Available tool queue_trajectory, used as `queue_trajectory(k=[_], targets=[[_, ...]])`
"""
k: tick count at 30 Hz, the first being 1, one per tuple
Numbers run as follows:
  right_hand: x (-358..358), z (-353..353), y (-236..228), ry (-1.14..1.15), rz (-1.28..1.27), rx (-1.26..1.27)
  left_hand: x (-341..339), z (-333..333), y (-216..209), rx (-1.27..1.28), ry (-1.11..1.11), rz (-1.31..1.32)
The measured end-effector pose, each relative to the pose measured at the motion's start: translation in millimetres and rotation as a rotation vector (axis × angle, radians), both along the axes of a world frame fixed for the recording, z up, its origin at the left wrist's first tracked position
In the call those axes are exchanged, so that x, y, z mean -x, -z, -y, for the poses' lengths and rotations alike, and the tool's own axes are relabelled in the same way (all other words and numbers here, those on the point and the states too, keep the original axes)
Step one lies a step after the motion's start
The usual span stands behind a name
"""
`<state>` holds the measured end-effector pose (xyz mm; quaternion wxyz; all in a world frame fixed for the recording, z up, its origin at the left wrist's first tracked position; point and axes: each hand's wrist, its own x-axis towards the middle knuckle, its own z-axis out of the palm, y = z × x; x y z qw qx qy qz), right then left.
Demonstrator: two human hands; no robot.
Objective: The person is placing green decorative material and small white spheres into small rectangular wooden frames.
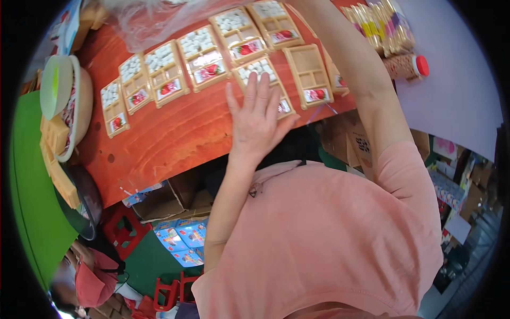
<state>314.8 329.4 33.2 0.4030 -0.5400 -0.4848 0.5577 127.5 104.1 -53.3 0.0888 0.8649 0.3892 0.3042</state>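
Observation:
My left hand [254,119] lies flat over a tan compartment tray [289,110], fingers spread. Its fingertips touch the small white pieces [258,66] in the tray's large compartment. Part of that tray is hidden under the hand. To the right stands another tan tray [307,59] whose large compartment holds no white pieces; a strawberry-print packet [315,95] sits in its near end. My right arm [366,74] reaches forward over the table, and its hand is beyond the top edge of the picture.
Several filled trays [202,58] line the red table [175,133]. Clear plastic film [143,24] lies at the back. Wrapped sticks [380,26] and a red-lidded jar [406,66] are at right. A basin [79,106] stands left; cartons and red stools [125,228] are below.

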Motion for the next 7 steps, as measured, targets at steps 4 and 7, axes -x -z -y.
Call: queue_trajectory(k=[4,7], targets=[[-41,91,2,-0.261,0.258,0.004,-15,10,-4,-0.123,0.136,0.035],[-64,127,9,-0.325,0.358,0.027,-45,18,-7,-0.137,0.224,-0.02]])
